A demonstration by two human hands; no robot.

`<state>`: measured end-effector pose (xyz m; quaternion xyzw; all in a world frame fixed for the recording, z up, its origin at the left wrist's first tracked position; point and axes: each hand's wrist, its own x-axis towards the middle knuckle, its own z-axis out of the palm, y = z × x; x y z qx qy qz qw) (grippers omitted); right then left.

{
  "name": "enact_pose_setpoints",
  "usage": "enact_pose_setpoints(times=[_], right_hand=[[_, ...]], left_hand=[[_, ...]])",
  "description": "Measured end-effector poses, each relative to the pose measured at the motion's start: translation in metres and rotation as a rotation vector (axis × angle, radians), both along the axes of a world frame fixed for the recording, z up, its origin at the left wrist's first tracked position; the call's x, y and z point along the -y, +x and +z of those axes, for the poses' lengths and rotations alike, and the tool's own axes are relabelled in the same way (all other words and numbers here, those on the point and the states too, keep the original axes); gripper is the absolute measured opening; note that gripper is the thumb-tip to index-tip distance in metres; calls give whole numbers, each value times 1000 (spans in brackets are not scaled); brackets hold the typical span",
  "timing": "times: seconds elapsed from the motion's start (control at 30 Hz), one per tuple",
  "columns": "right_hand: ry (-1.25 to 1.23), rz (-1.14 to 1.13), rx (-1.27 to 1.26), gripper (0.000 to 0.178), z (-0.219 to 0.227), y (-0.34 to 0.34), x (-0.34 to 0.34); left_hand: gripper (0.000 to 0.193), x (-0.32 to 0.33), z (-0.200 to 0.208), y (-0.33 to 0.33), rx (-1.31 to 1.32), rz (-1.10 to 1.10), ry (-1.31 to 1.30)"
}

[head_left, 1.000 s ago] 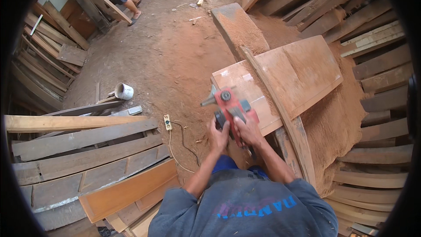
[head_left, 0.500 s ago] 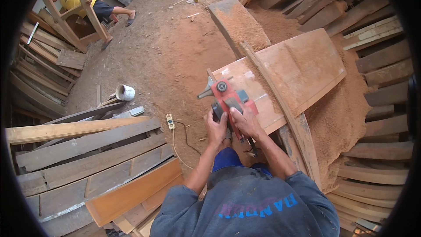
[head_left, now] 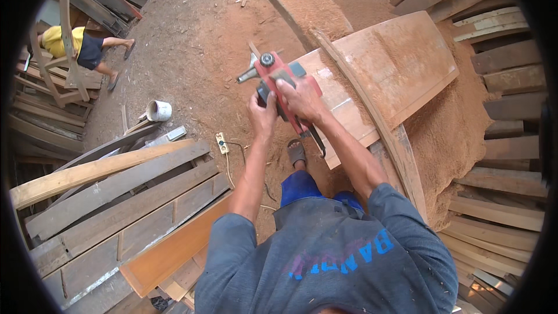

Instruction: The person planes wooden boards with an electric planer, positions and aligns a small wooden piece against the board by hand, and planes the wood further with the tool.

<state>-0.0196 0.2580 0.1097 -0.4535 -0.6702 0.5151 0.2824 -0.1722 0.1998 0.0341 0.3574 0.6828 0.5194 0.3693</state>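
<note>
Red electric planer (head_left: 278,84) is seen in the upper middle of the frame, set on the near end of a broad reddish plank (head_left: 389,70). It is gripped by both hands: the right hand (head_left: 299,97) is closed over its top handle, and the left hand (head_left: 263,113) is clamped on its rear left side. Sawdust (head_left: 447,134) is piled at the right. A white bucket (head_left: 158,110) and a power strip (head_left: 222,143) are lying at the left, well apart.

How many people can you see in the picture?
2. One person bends over the wide reddish wooden board, both hands on a red electric planer. Another, in a yellow shirt, is far left among timber. Others may be hidden.
</note>
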Motion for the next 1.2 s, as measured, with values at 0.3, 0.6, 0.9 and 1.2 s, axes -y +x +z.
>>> enact_pose_setpoints(times=[0.3,0.6,0.9,1.2], right_hand=[[-409,-87,0,38,28,112,160],[-514,-103,-27,46,17,128,191],[-193,-59,11,55,7,51,80],[253,34,114,24,-13,-23,-39]], left_hand=[[70,169,18,119,-121,-11,-176],[74,200,21,135,-67,-27,-191],[61,86,22,65,-97,57,-150],[48,-42,6,-23,49,65,-7]])
